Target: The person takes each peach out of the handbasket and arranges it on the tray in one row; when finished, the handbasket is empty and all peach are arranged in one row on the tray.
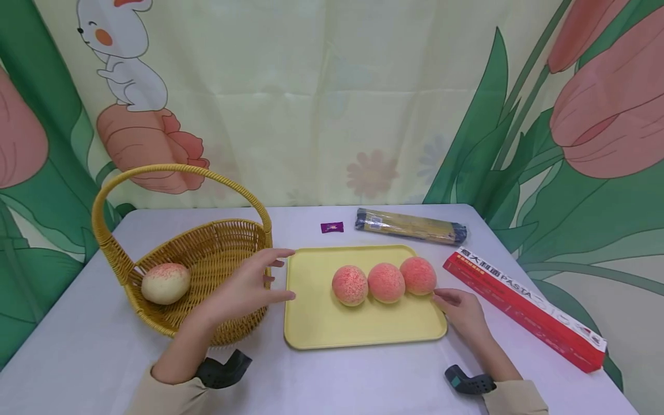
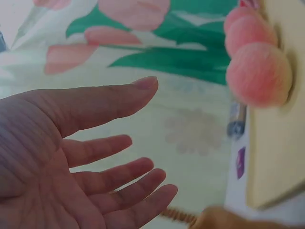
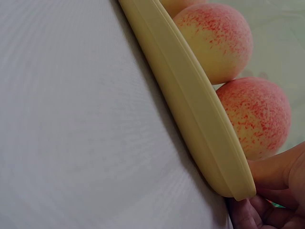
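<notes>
A yellow rectangular tray (image 1: pixel 327 325) lies on the table with three pink peaches in a row on it: a left peach (image 1: pixel 350 285), a middle peach (image 1: pixel 386 283) and a right peach (image 1: pixel 418 275). My right hand (image 1: pixel 463 311) pinches the tray's right edge, thumb at the rim and fingers below it in the right wrist view. Between the tray and a wicker basket (image 1: pixel 207 236), my left hand (image 1: pixel 244 288) hovers with fingers spread and nothing in them. A paler peach (image 1: pixel 166 283) sits in the basket's left side.
Behind the tray lie a small purple packet (image 1: pixel 332 227) and a clear-wrapped pack of pasta (image 1: pixel 412 225). A long red pasta box (image 1: pixel 524 308) slants along the table's right side. The basket's tall handle (image 1: pixel 181 168) arches up at the left.
</notes>
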{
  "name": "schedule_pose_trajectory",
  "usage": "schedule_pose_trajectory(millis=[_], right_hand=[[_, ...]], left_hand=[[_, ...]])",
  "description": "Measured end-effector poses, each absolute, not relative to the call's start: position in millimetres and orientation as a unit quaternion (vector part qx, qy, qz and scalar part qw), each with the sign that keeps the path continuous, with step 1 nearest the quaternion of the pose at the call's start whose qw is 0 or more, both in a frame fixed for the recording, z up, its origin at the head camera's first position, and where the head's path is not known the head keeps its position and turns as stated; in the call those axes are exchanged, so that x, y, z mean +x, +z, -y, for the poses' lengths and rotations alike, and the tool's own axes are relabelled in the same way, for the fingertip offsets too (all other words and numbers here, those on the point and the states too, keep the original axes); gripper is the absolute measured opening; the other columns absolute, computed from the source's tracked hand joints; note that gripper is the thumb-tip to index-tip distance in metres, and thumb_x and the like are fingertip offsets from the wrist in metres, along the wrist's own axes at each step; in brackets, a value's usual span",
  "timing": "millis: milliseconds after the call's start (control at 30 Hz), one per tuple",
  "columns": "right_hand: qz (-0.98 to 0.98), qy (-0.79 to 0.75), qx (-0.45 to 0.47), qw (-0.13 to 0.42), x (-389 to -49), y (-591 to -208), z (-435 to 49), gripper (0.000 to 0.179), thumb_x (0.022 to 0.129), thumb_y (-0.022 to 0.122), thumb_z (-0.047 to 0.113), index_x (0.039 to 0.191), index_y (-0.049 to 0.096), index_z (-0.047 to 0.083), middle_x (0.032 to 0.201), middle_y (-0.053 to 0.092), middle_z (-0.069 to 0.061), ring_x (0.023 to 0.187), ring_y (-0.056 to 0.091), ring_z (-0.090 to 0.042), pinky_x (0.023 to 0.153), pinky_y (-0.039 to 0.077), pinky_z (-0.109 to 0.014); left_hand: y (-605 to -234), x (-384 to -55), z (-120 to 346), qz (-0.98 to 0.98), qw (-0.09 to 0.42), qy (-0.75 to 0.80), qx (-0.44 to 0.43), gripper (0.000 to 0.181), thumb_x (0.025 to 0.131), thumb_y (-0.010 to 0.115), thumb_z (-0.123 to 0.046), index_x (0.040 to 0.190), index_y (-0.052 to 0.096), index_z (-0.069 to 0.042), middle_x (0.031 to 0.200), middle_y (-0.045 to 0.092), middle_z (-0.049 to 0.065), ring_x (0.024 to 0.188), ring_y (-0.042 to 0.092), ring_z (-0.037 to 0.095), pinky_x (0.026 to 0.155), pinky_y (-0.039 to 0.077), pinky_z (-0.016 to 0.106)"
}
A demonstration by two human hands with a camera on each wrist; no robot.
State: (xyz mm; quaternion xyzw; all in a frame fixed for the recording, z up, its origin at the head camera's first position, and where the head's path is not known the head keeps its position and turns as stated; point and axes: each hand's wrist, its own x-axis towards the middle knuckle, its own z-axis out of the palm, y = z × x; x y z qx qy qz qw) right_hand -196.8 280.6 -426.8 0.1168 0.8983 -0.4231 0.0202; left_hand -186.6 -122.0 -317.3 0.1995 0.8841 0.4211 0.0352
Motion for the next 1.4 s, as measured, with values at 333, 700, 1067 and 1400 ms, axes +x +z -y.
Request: schedule_pose_trajectory(millis=[333,700,1067,1400], right_hand=[[-0.9,-0.42,0.116,0.018,-197,-427,-280,0.037,0.09,0.058,0.019,0.117,0.057,-0.006,0.109,0.06,-0.023,0.107,0.052,-0.038,0.083,0.048,-0.042],[-0.897,-0.425,0.119,0.019,-196,-427,-279,0.038,0.09,0.058,0.02,0.117,0.057,-0.006,0.111,0.059,-0.023,0.107,0.052,-0.037,0.082,0.049,-0.04],[-0.897,-0.425,0.121,0.017,-197,-429,-281,0.039,0.09,0.059,0.022,0.117,0.057,-0.006,0.11,0.059,-0.023,0.106,0.052,-0.037,0.081,0.049,-0.04],[-0.898,-0.422,0.12,0.016,-198,-428,-281,0.039,0.09,0.059,0.022,0.117,0.057,-0.005,0.111,0.059,-0.022,0.107,0.052,-0.037,0.082,0.049,-0.041]], left_hand=[[-296,-189,187,-0.896,-0.009,0.403,0.185,0.061,0.076,0.076,-0.027,0.128,0.05,-0.006,0.127,0.049,0.012,0.114,0.047,0.032,0.087,0.044,0.049],[-294,-203,234,-0.94,-0.023,0.33,0.084,0.078,0.08,0.068,-0.044,0.137,0.037,0.0,0.132,0.041,0.025,0.118,0.038,0.043,0.089,0.036,0.059],[-317,-214,264,-0.945,0.023,0.326,-0.029,0.086,0.081,0.064,-0.048,0.135,0.031,0.011,0.13,0.033,0.036,0.115,0.031,0.051,0.088,0.032,0.063],[-334,-219,278,-0.938,0.073,0.335,-0.059,0.089,0.079,0.067,-0.045,0.135,0.027,0.012,0.13,0.028,0.039,0.113,0.031,0.052,0.086,0.034,0.062]])
